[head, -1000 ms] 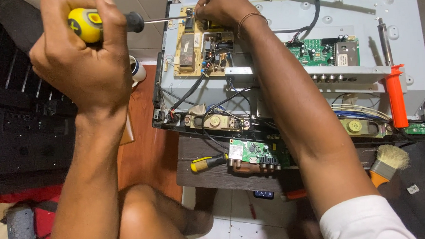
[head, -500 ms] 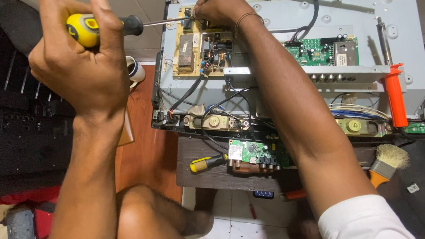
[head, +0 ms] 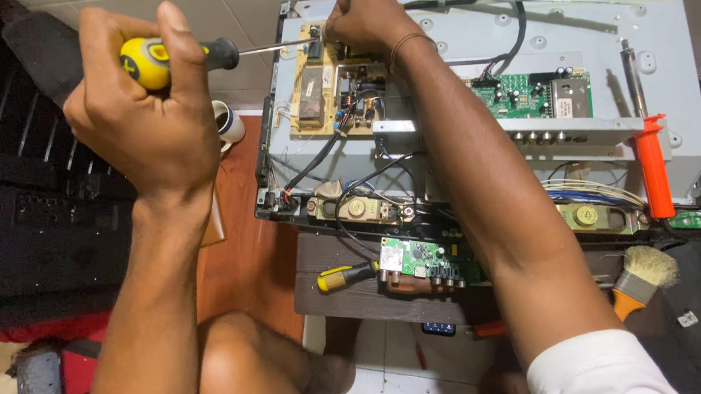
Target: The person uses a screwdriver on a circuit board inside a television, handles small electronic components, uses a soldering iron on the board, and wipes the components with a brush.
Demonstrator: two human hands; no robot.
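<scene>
Left hand (head: 143, 124) grip: fully closed around the yellow-and-black handle of the screwdriver (head: 179, 56), shaft level, tip at the top-left corner of the tan power board (head: 322, 90). Right hand (head: 365, 16) grip: fingers curled and pinched at the same corner, right at the tip; can't tell what it holds, if anything, knuckles hide it.

Board sits screwed into the grey metal chassis (head: 598, 48) of an opened flat-panel set, top-left area, cables running off its lower edge.

Handling, my read: the board is light, stiff and brittle, with a transformer and capacitors standing proud. Hold it by the bare edges, not the components. Screws are small and slippery. The screwdriver handle looks rubbery, easy to grip.

Labels: a dark rectangular block on the tan board carries a pale marking, too small to read. Green main board (head: 529, 96) centre-right with a silver shielded can. Small white sticker on the green board (head: 406, 258) on the dark worktop (head: 356, 301) below the chassis.

Nearby: second screwdriver (head: 347, 275) on the worktop, orange-handled tool (head: 653, 165) on the chassis's right side, paintbrush (head: 642, 278) bottom right.
</scene>
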